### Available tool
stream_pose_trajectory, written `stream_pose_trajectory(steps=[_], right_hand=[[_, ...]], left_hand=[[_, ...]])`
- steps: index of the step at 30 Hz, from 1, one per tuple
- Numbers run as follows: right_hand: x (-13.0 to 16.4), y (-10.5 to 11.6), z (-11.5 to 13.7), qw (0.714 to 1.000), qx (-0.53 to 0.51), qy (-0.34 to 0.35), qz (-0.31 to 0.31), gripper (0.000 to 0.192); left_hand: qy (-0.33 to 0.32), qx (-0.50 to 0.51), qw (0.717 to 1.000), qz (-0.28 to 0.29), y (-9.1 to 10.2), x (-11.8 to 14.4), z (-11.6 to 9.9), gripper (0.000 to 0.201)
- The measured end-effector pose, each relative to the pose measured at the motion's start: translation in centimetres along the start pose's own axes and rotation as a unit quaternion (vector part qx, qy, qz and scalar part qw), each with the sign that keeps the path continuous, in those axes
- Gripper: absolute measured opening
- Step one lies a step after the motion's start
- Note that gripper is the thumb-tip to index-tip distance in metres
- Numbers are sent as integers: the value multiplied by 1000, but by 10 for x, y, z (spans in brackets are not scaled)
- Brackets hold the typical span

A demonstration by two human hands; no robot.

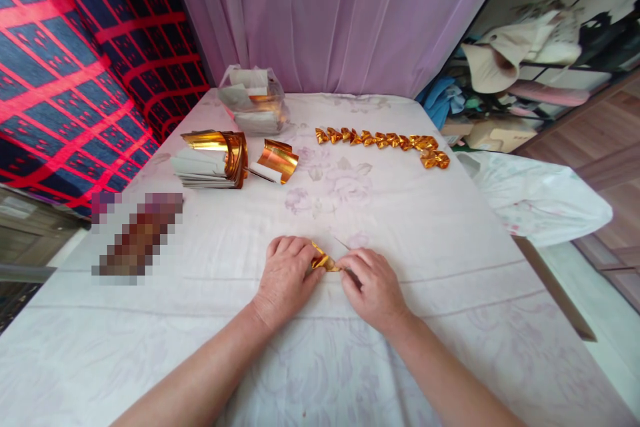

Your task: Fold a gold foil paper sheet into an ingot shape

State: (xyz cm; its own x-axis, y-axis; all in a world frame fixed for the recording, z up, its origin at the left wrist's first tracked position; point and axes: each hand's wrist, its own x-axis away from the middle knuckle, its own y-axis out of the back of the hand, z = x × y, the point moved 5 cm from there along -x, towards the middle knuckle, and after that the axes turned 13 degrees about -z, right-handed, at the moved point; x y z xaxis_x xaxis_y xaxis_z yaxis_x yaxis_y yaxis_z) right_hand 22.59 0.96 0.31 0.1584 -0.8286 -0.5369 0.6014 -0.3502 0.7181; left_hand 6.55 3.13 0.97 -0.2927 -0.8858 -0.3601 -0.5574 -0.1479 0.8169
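1. Head view: both hands rest near the middle of the tabletop (450, 293), which is covered with a pale cloth printed with faint flowers.
2. Left hand (286, 278) has its grip closed on one end of a small folded piece of gold foil paper (323, 260); its fingers curl over the piece.
3. Right hand (373, 283) pinches the other end of the same piece between thumb and fingertips, so the foil sits between the two hands, touching the cloth.
4. Toward the far edge, a row of finished gold folded pieces (383, 141) runs sideways and bends at its right end.
5. Toward the far left corner lies a stack of gold foil sheets (213, 159) with white backs, their ends curled up.
6. Just beside that stack sits one loose curled foil sheet (277, 160).
7. Against the far edge stands a clear plastic bag (255, 107) holding more sheets.
8. No brand, label or writing can be read on any of these things.
9. Near the left edge a pixelated patch (135, 237) hides whatever lies there.
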Motion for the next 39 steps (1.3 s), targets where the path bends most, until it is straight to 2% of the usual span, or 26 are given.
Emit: stream_pose_trajectory(steps=[5, 12, 17, 21, 28, 31, 34, 39], right_hand=[[-2, 10, -15, 999, 16, -16, -33, 31], [-1, 10, -16, 1000, -19, 16, -11, 38], [0, 11, -17, 998, -53, 27, 5, 35], [-1, 13, -13, 995, -63, 76, 14, 26], [-2, 19, 4, 990, -10, 138, 10, 18], [0, 18, 11, 989, -25, 146, 15, 17], [2, 12, 14, 988, -54, 140, 47, 14], [2, 8, 8, 991, -65, 101, 66, 10]], left_hand=[[-6, 11, 1000, -2, 1, -1, 1, 12], [-32, 29, 999, -16, 3, -1, -1, 16], [-33, 12, 999, -10, 1, 1, 2, 18], [-68, -14, 997, -14, 1, 2, 3, 17], [-119, -24, 993, 1, 8, 1, -3, 19], [-104, -10, 995, 5, 10, 2, -4, 14], [-80, 6, 997, 17, 8, 3, -1, 13], [-57, 21, 997, 39, 4, 5, 5, 13]])
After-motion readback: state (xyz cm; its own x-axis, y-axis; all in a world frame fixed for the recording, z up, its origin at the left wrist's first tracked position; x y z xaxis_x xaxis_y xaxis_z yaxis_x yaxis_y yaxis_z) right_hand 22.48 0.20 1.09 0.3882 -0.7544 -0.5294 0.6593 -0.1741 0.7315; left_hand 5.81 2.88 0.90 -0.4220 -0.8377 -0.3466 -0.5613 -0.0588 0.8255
